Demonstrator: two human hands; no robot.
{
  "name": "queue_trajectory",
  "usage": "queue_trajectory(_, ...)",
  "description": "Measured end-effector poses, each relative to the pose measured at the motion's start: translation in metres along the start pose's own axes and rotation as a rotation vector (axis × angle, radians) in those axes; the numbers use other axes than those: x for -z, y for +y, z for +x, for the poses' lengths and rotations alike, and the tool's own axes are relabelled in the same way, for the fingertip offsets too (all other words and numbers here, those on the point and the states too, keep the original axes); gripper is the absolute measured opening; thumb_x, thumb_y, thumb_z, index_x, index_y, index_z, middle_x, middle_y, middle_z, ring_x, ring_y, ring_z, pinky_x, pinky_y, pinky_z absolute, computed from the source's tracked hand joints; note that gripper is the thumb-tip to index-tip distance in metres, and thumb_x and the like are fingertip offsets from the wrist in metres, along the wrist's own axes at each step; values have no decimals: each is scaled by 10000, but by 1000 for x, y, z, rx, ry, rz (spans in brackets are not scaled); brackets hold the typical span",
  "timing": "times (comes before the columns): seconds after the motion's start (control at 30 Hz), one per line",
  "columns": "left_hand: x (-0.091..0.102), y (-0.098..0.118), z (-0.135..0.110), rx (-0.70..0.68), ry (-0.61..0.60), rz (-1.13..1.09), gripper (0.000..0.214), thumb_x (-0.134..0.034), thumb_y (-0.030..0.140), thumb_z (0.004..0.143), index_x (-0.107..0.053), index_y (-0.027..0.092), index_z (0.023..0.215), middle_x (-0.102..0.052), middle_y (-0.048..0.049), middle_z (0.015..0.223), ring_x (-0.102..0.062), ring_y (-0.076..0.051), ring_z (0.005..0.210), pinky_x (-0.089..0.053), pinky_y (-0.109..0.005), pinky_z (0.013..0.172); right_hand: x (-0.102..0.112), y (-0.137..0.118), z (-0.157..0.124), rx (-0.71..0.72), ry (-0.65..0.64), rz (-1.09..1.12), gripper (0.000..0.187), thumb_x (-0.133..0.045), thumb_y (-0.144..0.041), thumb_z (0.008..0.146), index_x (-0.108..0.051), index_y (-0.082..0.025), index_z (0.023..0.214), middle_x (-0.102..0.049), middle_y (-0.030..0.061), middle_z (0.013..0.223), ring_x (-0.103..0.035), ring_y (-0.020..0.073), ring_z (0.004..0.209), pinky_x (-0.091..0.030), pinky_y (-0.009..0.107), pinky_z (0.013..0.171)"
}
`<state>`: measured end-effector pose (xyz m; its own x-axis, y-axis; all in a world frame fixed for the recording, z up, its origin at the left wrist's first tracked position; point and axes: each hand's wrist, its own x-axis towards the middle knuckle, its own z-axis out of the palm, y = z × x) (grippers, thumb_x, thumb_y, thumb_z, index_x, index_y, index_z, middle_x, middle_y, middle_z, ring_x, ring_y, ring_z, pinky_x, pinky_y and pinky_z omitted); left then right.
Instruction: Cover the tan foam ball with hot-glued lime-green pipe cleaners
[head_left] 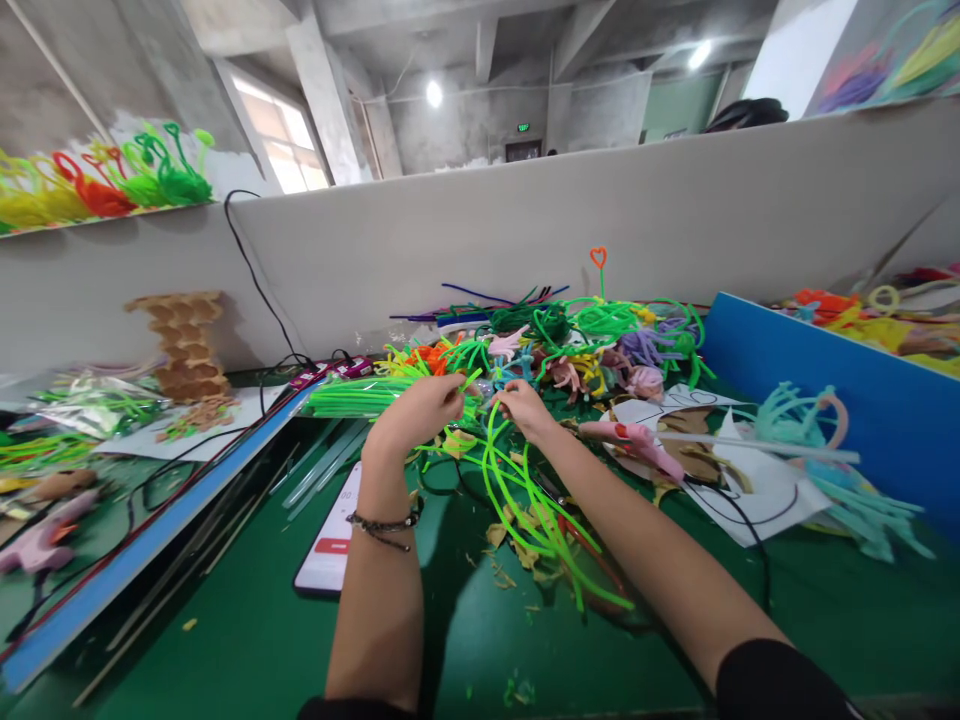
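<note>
Green work table (465, 665), littered with craft material, backed by a pale grey partition (420, 250) at 12 o'clock; bare concrete room and lit lamps beyond. Clock dial centred on the two hands, 12 being away from the wearer.

Left hand (427, 400): fingers drawn together in a narrow pinch on a short green end (471, 380) of fuzzy stem. Dark braided bracelet (386, 525) on that wrist. Right hand (525, 408), just beside it: thumb and fingers also pinched narrow, holding long bright green stems (491, 460) near their upper ends. These stems bow down and trail to 5 o'clock, over tan scraps on the table. Whether the short end joins the long stems cannot be told.

From 12 to 2 o'clock, near the hands: mixed heap (592, 345) of stems in green, orange, yellow, pink and purple; an orange heart (598, 258) stands above it on a green stalk. At 9, a clear-wrapped bundle (345, 398) of green stems. At 8, translucent sticks (322, 475); between 7 and 8, a phone (326, 560), partly behind the left forearm. Just past 3, a pink glue gun (637, 445); farther out, teal stems (795, 420) before a blue board (825, 350).
</note>
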<state>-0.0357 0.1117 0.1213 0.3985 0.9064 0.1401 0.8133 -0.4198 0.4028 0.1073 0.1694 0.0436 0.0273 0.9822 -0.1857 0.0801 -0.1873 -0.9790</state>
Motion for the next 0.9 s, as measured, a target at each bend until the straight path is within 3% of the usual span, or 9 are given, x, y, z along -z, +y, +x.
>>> queue_trajectory(0.17, -4, -2, 4, -25, -1, -78, 253, -314, 165, 779, -562, 172, 828, -521, 24, 595, -502, -132, 563, -399, -238, 566, 11, -16, -22, 190, -62, 74, 305, -521, -312, 865, -525, -148, 1122, -573, 67, 1086, -587, 165, 899, -505, 367, 758)
queue_trajectory(0.27, -5, -1, 6, -34, 18, -112, 213, -322, 188, 770, -535, 180, 763, -488, 34, 574, -477, -131, 552, -388, -237, 556, 10, -27, -37, 288, -73, 122, 117, -513, -154, 845, -508, -147, 962, -599, -15, 798, -564, 97, 678, -483, 266, 641)
queue_trajectory(0.37, -4, -2, 7, -41, 47, -149, 163, -339, 211, 754, -479, 190, 673, -468, 34, 566, -466, -133, 557, -385, -236, 549, -2, -44, -48, 372, -63, 174, 179, -437, -37, 809, -389, -208, 830, -512, -95, 599, -494, 68, 543, -422, 208, 564)
queue_trajectory(0.5, -1, -7, 5, -48, 101, -204, 174, -322, 252, 774, -474, 191, 718, -445, 30, 578, -457, -136, 573, -390, -238, 563, -10, -79, -55, 445, -137, 180, 214, -409, -28, 809, -338, -229, 783, -489, -98, 555, -460, 62, 463, -391, 209, 497)
queue_trajectory(0.6, -1, -7, 2, -56, 155, -263, 211, -337, 292, 794, -511, 177, 824, -422, 32, 603, -427, -130, 566, -373, -235, 548, 7, -105, -64, 491, -193, 181, 201, -411, -38, 839, -338, -222, 805, -520, -85, 570, -489, 51, 490, -402, 192, 509)
queue_trajectory(0.77, 0, 1, 0, -77, 215, -327, 218, -353, 249, 800, -544, 171, 870, -410, 29, 640, -387, -120, 577, -344, -236, 561, 53, -138, -86, 629, -218, 361, 149, -355, -84, 900, -401, -187, 803, -565, -55, 677, -492, 15, 522, -429, 151, 552)
queue_trajectory(0.9, 1, 3, 0, -90, 175, -365, 229, -362, 266, 804, -554, 167, 879, -396, 30, 640, -371, -118, 570, -333, -244, 558, 62, -147, -95, 651, -375, 352, 156, -356, -107, 905, -462, -180, 817, -605, -43, 754, -569, 16, 621, -470, 147, 621)
